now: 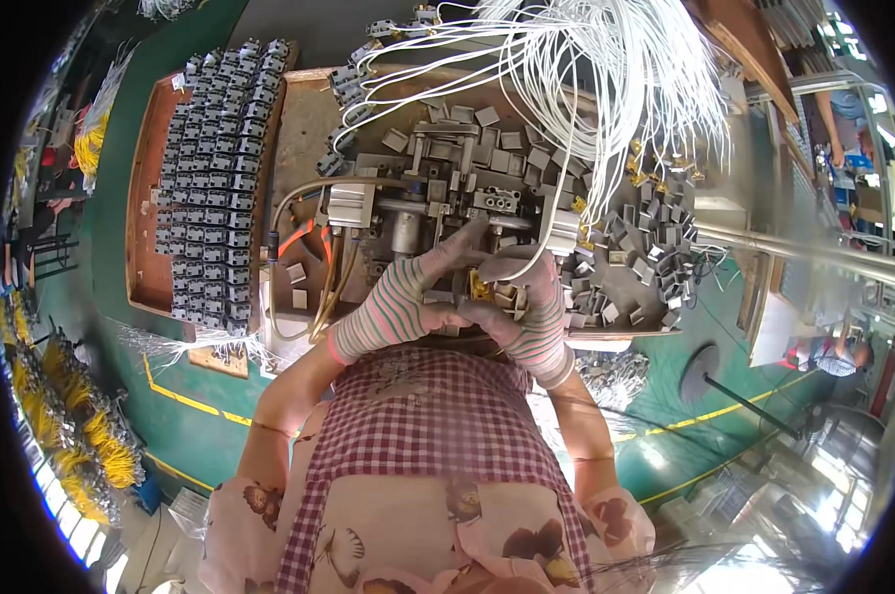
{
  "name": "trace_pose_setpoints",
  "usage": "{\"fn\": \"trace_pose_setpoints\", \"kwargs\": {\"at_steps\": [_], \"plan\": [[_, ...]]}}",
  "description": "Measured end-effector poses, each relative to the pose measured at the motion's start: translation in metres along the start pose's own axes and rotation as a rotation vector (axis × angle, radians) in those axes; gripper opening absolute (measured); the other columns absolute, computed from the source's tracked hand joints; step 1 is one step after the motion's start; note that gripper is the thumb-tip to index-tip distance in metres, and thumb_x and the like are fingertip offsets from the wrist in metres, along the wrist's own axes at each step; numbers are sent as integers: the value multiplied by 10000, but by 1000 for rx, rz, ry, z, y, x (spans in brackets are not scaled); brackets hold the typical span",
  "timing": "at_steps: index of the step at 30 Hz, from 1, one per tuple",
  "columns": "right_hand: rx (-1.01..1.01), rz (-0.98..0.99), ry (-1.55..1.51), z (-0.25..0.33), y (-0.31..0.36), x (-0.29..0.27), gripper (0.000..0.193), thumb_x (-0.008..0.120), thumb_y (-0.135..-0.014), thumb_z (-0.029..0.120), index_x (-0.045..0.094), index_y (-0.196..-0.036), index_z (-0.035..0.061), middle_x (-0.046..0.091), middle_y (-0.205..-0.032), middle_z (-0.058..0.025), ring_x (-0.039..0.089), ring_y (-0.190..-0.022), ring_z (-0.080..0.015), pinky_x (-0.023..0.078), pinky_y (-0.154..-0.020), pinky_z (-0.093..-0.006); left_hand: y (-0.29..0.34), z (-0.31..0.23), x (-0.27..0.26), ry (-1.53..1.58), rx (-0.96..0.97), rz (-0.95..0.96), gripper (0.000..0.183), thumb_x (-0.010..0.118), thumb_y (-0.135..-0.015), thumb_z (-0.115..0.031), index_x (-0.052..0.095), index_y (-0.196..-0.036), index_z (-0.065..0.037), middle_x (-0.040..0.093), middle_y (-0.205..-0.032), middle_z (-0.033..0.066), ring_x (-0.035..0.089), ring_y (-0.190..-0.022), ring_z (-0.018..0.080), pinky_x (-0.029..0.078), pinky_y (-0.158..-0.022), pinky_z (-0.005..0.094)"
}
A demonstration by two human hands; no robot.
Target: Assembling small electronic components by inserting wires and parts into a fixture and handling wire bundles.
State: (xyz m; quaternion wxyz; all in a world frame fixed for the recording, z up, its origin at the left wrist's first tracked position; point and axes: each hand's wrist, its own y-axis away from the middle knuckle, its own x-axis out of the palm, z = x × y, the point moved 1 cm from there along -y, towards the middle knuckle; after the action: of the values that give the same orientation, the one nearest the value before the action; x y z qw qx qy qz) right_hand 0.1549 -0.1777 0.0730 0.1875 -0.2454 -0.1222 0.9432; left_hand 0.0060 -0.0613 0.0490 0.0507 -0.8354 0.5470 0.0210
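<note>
Hands (pixel 403 297) (pixel 537 315) angle inward, the right grasping a white wire (pixel 553 220), the left's grip unclear.

The way over the upper right of the worktop (pixel 304 124) is barred by a hanging bundle of white wires (pixel 611 69), from which one strand (pixel 556 213) is drawn down to the right hand (pixel 537 317). The left side of the metal fixture (pixel 447 188) is hemmed in by looped hoses (pixel 314 185); its right is crowded by loose grey pieces (pixel 650 247). Bare room is found on the worktop above the hoses, beside the tray (pixel 150 267) of black connectors (pixel 220 178).
</note>
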Motion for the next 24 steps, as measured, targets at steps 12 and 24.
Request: {"fn": "trace_pose_setpoints", "kwargs": {"at_steps": [12,24], "plan": [[-6,34,83,-12,-5,10,533,867,-619,353,641,-1068,175,541,-971,-50,528,-923,-279,377,-832,-421,24,16,-10,-503,177,-47,843,816,-722,-230,409,-1441,-60,662,-1116,141,637,-859,345,518,-725,433],[-156,209,603,-35,-26,19,791,832,-563,460,528,-1215,131,512,-1151,-87,504,-1117,-305,401,-922,-466,2,28,-7,-146,-198,-375,565,765,-816,-373,595,-1255,-60,647,-1019,59,613,-888,185,504,-784,318]]}}
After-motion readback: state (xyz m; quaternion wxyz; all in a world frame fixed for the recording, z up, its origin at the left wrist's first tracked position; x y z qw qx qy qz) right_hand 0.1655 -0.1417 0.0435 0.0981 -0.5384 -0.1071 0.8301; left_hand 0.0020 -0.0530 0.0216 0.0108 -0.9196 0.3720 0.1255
